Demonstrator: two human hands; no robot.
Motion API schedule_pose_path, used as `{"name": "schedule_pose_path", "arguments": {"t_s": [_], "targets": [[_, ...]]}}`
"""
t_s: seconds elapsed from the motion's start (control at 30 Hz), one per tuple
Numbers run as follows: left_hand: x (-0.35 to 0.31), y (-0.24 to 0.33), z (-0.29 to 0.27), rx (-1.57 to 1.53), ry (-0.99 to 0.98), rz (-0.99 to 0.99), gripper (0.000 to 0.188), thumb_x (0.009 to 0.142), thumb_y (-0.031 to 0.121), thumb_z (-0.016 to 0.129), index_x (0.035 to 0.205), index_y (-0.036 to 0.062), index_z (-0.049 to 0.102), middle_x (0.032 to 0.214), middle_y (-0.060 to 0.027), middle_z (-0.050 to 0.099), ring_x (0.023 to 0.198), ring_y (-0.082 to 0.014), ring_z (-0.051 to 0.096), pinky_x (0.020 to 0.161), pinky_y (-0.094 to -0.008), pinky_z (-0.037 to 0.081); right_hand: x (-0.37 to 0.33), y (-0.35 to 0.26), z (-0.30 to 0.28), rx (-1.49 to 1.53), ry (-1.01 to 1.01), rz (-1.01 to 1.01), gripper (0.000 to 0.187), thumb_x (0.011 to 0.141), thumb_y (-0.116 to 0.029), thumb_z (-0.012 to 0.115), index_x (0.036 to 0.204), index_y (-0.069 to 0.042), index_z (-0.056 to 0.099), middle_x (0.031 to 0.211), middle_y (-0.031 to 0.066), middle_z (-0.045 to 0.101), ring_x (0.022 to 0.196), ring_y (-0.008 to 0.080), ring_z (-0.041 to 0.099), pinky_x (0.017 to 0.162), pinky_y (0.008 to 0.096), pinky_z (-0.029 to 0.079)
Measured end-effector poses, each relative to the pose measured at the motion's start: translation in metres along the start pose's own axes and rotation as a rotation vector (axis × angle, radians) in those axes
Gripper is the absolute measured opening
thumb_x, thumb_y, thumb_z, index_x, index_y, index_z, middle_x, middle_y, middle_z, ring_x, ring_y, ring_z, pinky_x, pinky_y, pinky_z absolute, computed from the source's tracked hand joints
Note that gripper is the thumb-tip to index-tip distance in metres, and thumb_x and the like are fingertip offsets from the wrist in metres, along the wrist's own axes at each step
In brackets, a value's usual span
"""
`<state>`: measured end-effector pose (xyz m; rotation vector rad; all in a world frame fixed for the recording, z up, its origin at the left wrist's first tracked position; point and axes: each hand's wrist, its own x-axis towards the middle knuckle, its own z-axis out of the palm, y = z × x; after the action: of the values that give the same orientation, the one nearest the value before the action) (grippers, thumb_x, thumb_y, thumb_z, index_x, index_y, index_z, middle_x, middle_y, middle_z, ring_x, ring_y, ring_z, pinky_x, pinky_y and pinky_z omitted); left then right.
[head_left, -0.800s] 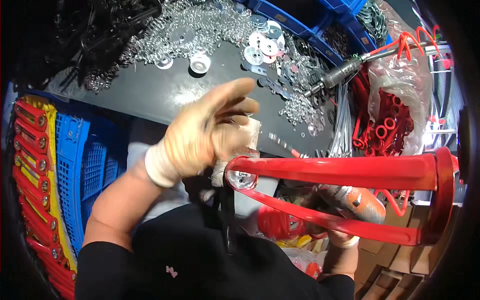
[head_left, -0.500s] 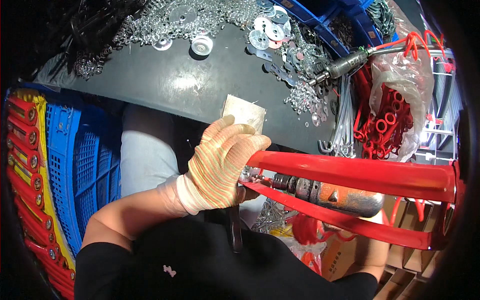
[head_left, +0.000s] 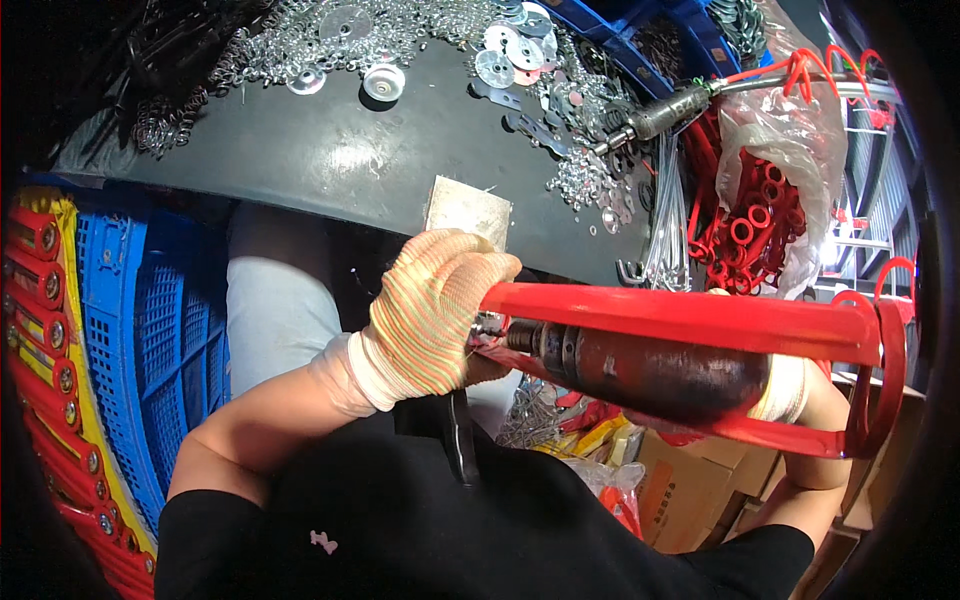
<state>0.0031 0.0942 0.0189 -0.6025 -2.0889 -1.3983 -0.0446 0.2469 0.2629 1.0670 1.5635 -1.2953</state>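
You have a dark grey workbench in front of you, its smooth top lightly scuffed and catching a white patch of glare near the middle. Blue plastic bins line the bench's far right edge. Past the bench's right end, pale metal rails cross before a grey ribbed surface; you can't tell whether it is a wall. A hard white light shines among those rails. Nearer you than the bench, below its right end, sit brown cardboard boxes. Below the bench's left end stands a blue lattice-sided crate. The bench's far left corner sinks into deep shadow.
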Motion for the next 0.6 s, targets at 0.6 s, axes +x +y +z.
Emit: {"name": "schedule_pose_path", "arguments": {"t_s": [0.6], "targets": [[-0.01,0.003,-0.002,0.09,0.166,-0.011,0.062,0.05,0.026,0.079,0.105,0.0062,0.059,0.099,-0.0097,0.061,0.093,-0.0328,0.057,0.084,-0.0438,0.044,0.025,0.025,-0.019,-1.059,-0.353,-0.585,0.044,0.081,-0.002,0.068,0.123,0.001,0.052,0.111,0.0132,0.063,0.099,0.0193,0.061,0.084,0.031,0.051]]}}
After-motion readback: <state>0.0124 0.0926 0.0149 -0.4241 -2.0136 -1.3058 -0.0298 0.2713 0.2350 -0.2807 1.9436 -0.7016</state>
